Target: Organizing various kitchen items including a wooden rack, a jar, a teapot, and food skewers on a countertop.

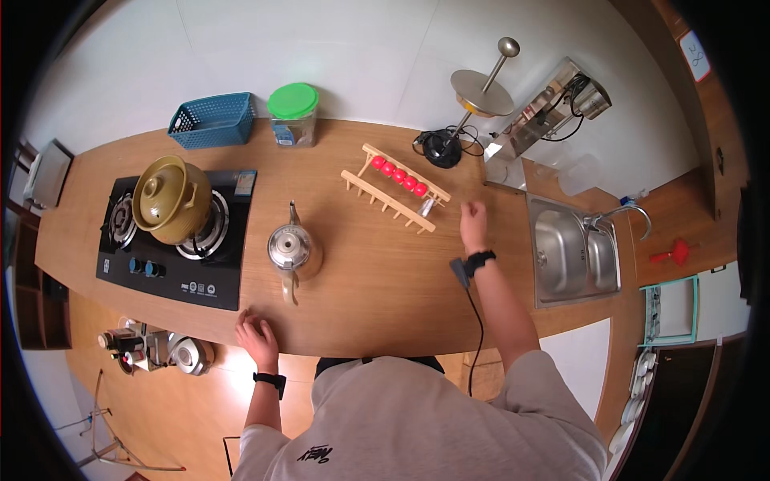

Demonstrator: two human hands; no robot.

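Observation:
My right hand [474, 225], its fingers curled in, is over the wooden counter [373, 300] just right of a pale wooden rack [388, 201]. No object shows in that hand. The rack has two rails with pegs; a row of several red balls [399, 175] runs along the far one. A small whitish piece [428, 207] sits at its right end. My left hand [257, 337] rests at the counter's front edge, fingers slightly apart and holding nothing. Beyond it stands a stainless steel kettle [290, 246] with a beige handle.
To the left, a lidded clay pot [171, 201] sits on a black gas hob [174, 270]. Along the wall are a blue basket [212, 129], a green-lidded jar [293, 114] and a metal stand [481, 93]. A steel sink [559, 252] lies right. A cable [479, 324] hangs from my right wrist.

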